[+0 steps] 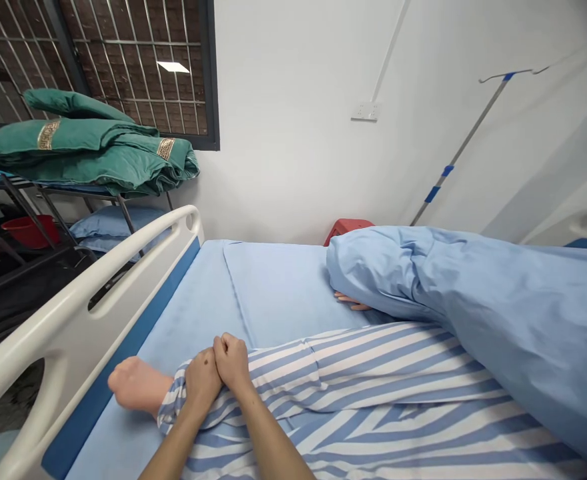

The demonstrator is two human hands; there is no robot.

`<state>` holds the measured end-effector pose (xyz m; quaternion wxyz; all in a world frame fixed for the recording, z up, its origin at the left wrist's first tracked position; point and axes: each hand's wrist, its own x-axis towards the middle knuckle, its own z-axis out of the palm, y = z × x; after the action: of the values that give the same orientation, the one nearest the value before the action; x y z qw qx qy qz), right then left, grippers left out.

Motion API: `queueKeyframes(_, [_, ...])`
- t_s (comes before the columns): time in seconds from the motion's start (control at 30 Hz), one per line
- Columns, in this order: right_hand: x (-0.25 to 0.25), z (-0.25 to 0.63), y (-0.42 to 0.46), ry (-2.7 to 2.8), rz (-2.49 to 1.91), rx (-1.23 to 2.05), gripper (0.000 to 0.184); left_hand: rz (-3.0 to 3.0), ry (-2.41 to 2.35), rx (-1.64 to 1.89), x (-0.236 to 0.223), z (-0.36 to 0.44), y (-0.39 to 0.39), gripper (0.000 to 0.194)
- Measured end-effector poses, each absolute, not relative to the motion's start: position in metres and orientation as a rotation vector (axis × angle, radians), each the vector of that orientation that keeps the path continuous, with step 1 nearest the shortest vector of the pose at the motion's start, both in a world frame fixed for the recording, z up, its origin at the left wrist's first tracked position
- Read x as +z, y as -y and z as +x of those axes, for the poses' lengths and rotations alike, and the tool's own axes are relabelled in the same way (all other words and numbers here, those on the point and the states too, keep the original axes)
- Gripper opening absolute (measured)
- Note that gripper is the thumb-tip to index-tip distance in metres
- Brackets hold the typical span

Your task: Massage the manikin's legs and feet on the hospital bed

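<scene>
On the bed lies a figure, apparently a manikin, in blue-and-white striped trousers [373,360]. Its bare foot [141,385] sticks out of the hem at the left. My left hand [204,377] is wrapped over the striped lower leg just above the ankle, its fingertips hidden on the far side. Right beside it and touching it, my right hand [232,360] is closed over the same leg, knuckles up. A light blue quilt [453,287] is folded back over the upper body and thigh. Some fingers of the figure's hand [353,301] show beneath its edge.
A white bed-end board [138,260] borders the blue sheet [268,273] on the left. Green folded bedding [93,147] is piled on a rack below the barred window. Behind the bed are a red object [351,227] and an IV pole [461,147].
</scene>
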<state>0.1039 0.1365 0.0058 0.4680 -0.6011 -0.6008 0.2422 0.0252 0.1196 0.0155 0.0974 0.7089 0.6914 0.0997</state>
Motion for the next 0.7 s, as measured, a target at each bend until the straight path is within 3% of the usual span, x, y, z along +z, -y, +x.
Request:
queueKeyframes(0.1, [0.007, 0.110, -0.144, 1.222, -1.335, 0.785, 0.036, 2.009, -1.945, 0.790, 0.028, 0.029, -0.124, 0.022])
queueKeyframes(0.2, [0.007, 0.116, -0.149, 1.074, -1.196, 0.972, 0.036, 1.613, -1.664, 1.266, 0.045, 0.039, -0.131, 0.035])
queueKeyframes(0.3, [0.007, 0.119, -0.151, 0.998, -1.124, 1.087, 0.037, 1.267, -1.428, 1.529, 0.050, 0.051, -0.136, 0.038])
queueKeyframes(0.53, [0.002, 0.117, -0.151, 0.916, -1.163, 1.011, 0.036, 1.401, -1.684, 1.299, 0.006, 0.065, -0.130, 0.037])
queueKeyframes(0.7, [0.011, 0.119, -0.149, 1.067, -1.313, 0.933, 0.034, 1.540, -1.773, 1.256, -0.001, 0.060, -0.130, 0.036])
